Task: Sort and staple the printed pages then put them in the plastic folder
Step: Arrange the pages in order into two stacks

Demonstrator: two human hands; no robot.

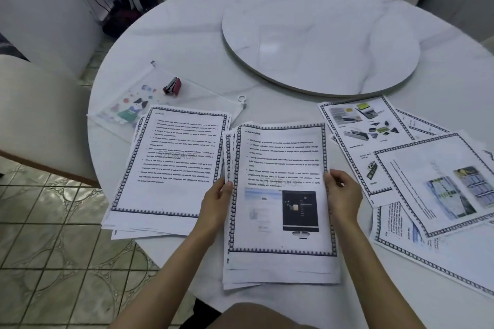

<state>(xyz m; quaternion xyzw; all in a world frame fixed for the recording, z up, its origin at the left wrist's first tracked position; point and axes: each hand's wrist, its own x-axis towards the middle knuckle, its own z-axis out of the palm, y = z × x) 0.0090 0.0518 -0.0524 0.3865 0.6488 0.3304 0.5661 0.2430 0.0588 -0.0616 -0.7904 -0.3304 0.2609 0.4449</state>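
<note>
Sorting half done: left hand (217, 201) and right hand (342, 192) grip middle stack (280, 256) edges on tabletop (203, 43). Left stack (171, 195) sorted, right pages (417, 168) loose. Stapler (172, 86) untouched on plastic folder (125, 112), folder not filled.

both hands (217, 201) gripping page stack (280, 222), round table (187, 43)

Stapler (172, 86) on folder (139, 104)
</note>
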